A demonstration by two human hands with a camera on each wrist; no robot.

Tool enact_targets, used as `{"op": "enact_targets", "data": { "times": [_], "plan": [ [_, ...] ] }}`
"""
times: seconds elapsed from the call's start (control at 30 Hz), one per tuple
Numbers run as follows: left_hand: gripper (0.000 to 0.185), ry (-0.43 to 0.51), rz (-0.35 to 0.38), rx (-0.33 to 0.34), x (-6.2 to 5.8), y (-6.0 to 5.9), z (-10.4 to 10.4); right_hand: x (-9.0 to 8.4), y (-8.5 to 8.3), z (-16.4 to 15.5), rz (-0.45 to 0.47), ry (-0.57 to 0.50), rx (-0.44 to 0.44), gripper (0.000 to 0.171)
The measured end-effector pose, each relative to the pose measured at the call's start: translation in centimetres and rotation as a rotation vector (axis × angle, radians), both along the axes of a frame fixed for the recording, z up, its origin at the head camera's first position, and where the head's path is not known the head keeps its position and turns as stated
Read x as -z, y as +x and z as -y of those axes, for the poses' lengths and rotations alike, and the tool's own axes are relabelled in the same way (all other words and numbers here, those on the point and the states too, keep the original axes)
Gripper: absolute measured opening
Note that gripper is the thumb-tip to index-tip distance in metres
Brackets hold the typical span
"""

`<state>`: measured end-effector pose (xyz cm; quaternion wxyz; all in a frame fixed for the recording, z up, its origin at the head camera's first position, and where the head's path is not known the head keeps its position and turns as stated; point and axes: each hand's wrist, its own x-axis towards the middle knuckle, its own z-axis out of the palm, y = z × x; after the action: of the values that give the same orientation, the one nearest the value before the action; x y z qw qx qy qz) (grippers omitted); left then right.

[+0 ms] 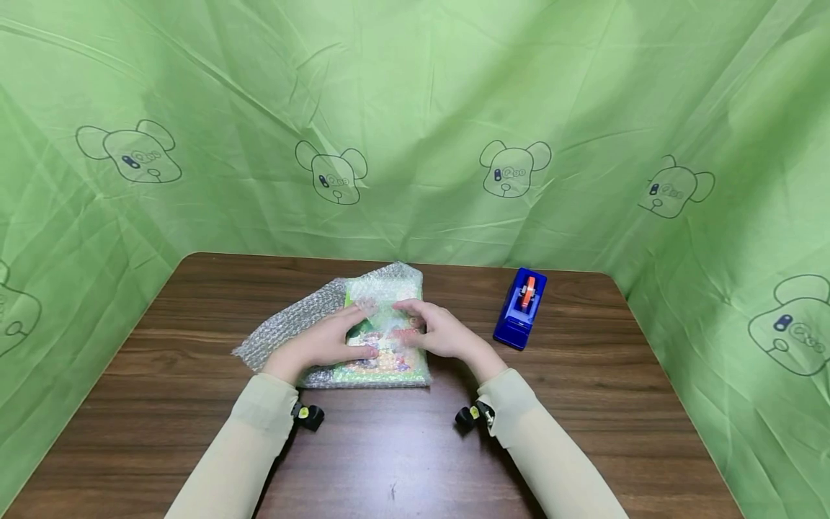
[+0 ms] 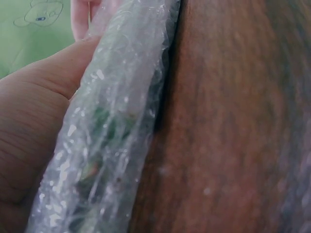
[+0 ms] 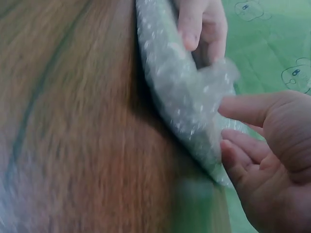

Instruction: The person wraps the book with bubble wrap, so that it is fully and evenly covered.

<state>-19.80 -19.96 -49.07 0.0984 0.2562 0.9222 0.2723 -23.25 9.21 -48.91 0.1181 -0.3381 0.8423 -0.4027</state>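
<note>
- A flat green picture book [image 1: 382, 339] with a colourful cover lies on the dark brown wooden table [image 1: 194, 404], partly wrapped in a sheet of clear bubble wrap [image 1: 292, 324].
- The book sits at the middle of the table, towards its far edge; the loose part of the bubble wrap spreads out to the left of the book.
- The left hand [image 1: 324, 342] rests on the left half of the book, fingers stretched fairly straight over the wrap and pressing it flat, with the thumb along the near side. It grips nothing.
- In the left wrist view the palm of the left hand [image 2: 34, 136] lies against the wrapped edge of the book [image 2: 102, 141], which rests on the table [image 2: 228, 126].
- The right hand [image 1: 437, 331] lies on the right half of the book, its fingertips meeting those of the left hand near the middle of the cover.
- In the right wrist view the right hand [image 3: 267, 155] has loosely bent fingers touching a raised flap of bubble wrap [image 3: 194, 92] at the book's edge; whether it pinches the flap I cannot tell.
- A blue tape dispenser [image 1: 521, 308] with an orange roll stands to the right of the book, clear of the right hand.
- Green cloth with bear outlines [image 1: 415, 122] hangs behind and beside the table.
- Pale beige sleeves [image 1: 259, 432] cover both forearms.
</note>
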Motion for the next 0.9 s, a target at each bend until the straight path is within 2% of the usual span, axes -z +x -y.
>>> {"op": "enact_targets", "data": {
  "times": [0.37, 0.5, 0.63, 0.73, 0.9],
  "plan": [
    [0.096, 0.001, 0.002, 0.003, 0.0, -0.1, 0.0, 0.4, -1.0, -0.2, -0.129, 0.1, 0.019, 0.074],
    [0.098, -0.001, 0.005, 0.003, -0.1, -0.1, 0.0, 0.4, -1.3, -0.2, -0.147, 0.151, 0.079, 0.097],
    [0.099, 0.002, 0.005, 0.005, 0.1, -0.1, 0.0, 0.5, -1.7, -0.3, -0.099, 0.184, 0.118, 0.122],
    [0.099, 0.005, 0.006, 0.005, 0.1, -0.1, 0.0, 0.7, -2.1, -0.5, -0.072, 0.182, 0.083, 0.126],
    [0.099, 0.013, -0.001, 0.01, 0.1, -0.1, 0.0, 0.6, -2.8, -0.6, -0.096, 0.182, -0.01, 0.123]
  ]
}}
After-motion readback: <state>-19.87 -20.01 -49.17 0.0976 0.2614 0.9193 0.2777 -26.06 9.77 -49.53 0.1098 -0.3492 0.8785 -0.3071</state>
